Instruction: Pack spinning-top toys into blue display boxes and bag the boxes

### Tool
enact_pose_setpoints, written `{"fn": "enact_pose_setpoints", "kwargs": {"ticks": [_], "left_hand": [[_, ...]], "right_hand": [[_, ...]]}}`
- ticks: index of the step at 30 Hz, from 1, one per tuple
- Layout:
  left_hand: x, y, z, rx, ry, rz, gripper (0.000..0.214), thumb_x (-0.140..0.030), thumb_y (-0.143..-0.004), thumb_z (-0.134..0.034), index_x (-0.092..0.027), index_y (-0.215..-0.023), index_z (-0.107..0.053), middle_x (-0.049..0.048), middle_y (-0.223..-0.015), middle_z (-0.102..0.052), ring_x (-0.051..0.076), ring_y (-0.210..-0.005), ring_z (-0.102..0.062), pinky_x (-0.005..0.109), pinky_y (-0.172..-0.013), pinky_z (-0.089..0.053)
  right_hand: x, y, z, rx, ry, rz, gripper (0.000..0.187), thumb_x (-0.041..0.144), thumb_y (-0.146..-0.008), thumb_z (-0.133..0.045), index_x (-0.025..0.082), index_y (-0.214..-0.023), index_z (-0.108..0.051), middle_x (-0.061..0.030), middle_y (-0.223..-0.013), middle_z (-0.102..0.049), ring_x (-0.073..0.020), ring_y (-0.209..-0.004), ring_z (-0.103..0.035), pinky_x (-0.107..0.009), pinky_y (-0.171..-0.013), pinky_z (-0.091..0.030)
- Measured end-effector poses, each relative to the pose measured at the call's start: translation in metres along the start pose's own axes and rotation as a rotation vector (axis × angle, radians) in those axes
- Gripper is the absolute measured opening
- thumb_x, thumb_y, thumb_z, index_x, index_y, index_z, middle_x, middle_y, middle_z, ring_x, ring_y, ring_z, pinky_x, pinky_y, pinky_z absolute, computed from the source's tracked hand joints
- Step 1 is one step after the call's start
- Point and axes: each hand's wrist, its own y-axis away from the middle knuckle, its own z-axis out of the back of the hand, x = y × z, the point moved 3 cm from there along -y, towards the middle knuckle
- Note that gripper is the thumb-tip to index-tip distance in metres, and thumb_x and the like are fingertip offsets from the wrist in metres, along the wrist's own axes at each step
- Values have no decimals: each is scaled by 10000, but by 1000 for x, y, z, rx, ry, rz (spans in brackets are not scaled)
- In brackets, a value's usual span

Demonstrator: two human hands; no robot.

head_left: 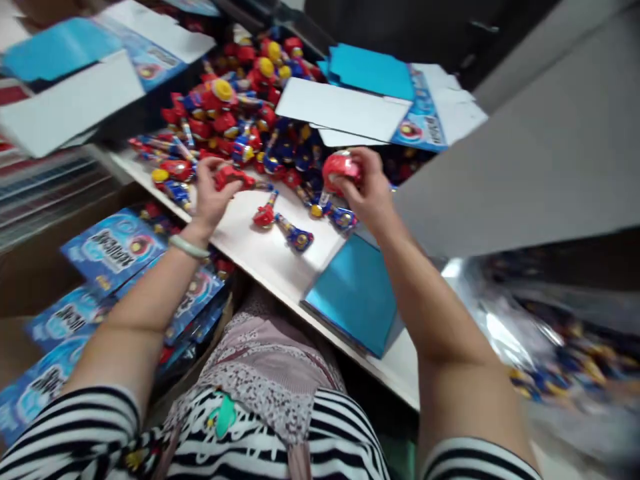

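Note:
Both of my hands are over the white tabletop (pixel 235 233), at the near edge of a big heap of small red and blue wrapped lollipop-like pieces (pixel 220 120). My left hand (pixel 210 193), with a pale bangle at the wrist, pinches a red wrapped piece (pixel 233 177) between thumb and fingers. Off to the right, my right hand (pixel 371 183) grips a rounder, shiny red wrapped piece (pixel 341 171), raised a little above the heap. Between the hands lie a loose red piece (pixel 264 215) and a blue piece (pixel 295 233). Motion blurs fine detail.
A flat blue card or box (pixel 357 293) lies at the table's near edge. Stacked cartons (pixel 345 107) rest on the heap's right side, others (pixel 75 60) at left. Printed blue boxes (pixel 113 250) fill a carton below left. A grey panel (pixel 525 153) rises at right.

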Motion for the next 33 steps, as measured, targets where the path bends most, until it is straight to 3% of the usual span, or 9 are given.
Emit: {"fn": "enact_pose_setpoints", "kwargs": {"ticks": [2,4,6,8,11,14,18,24,33], "left_hand": [[-18,-3,-4,70,140,-32,618,-528,-727,-822,-367,-1241,-519,-31,-1228,-633,187,-998,-628,451,-951,-605],[-41,-2,-22,187,221,-58,634,-574,-694,-844,-443,-1228,-528,-87,-1191,-655,172,-943,-619,447,-869,-640],[-66,2,-49,288,237,-110,638,-620,-719,-809,-452,-1266,-527,-70,-1169,-663,178,-942,-628,462,-875,-637],[-87,8,-80,349,224,-160,658,-663,-777,-735,-393,-1332,-508,-5,-1165,-654,215,-1009,-652,501,-951,-599],[-108,17,-121,426,200,-172,690,-689,-830,-658,-308,-1372,-466,55,-1155,-623,279,-1152,-640,538,-1020,-545],[-119,24,-143,492,190,-133,607,-653,-858,-645,-299,-1325,-490,56,-1192,-591,301,-1265,-587,539,-1068,-508],[-127,30,-151,555,189,-126,495,-580,-874,-652,-277,-1252,-551,56,-1259,-560,318,-1321,-540,573,-1119,-453],[-132,31,-149,515,158,-125,486,-577,-849,-683,-264,-1209,-590,48,-1246,-537,332,-1342,-506,595,-1131,-423],[-144,70,-188,798,87,-210,421,-532,-898,-648,-274,-1229,-613,78,-1285,-522,287,-1296,-525,531,-1137,-442]], "right_hand": [[-11,50,46,-154,-37,-187,588,409,-1022,-335,288,-1586,-220,-112,-1388,-566,-271,-1211,-599,-455,-989,-516],[-26,99,69,-207,-14,-358,603,427,-1018,-326,298,-1595,-208,-121,-1384,-575,-287,-1227,-596,-472,-986,-522],[-42,134,65,-216,26,-456,589,426,-1006,-359,281,-1572,-288,-126,-1416,-556,-291,-1286,-561,-472,-1032,-503],[-57,151,43,-217,27,-485,543,408,-1006,-367,247,-1524,-381,-122,-1451,-531,-265,-1340,-518,-447,-1099,-464],[-72,150,7,-234,-32,-495,489,383,-1016,-364,224,-1471,-450,-119,-1447,-539,-218,-1340,-509,-396,-1153,-419],[-74,140,-5,-176,-69,-429,476,359,-1003,-392,229,-1454,-475,-117,-1438,-547,-227,-1332,-515,-419,-1159,-411],[-71,137,5,-66,-95,-328,486,332,-979,-421,251,-1454,-488,-115,-1417,-566,-245,-1341,-513,-455,-1157,-409],[-64,149,13,-58,-79,-319,463,343,-994,-421,259,-1443,-494,-101,-1417,-556,-237,-1329,-519,-431,-1159,-419],[-73,144,14,-5,-82,-346,505,328,-980,-432,281,-1482,-458,-92,-1430,-572,-268,-1343,-512,-479,-1148,-421]]}}
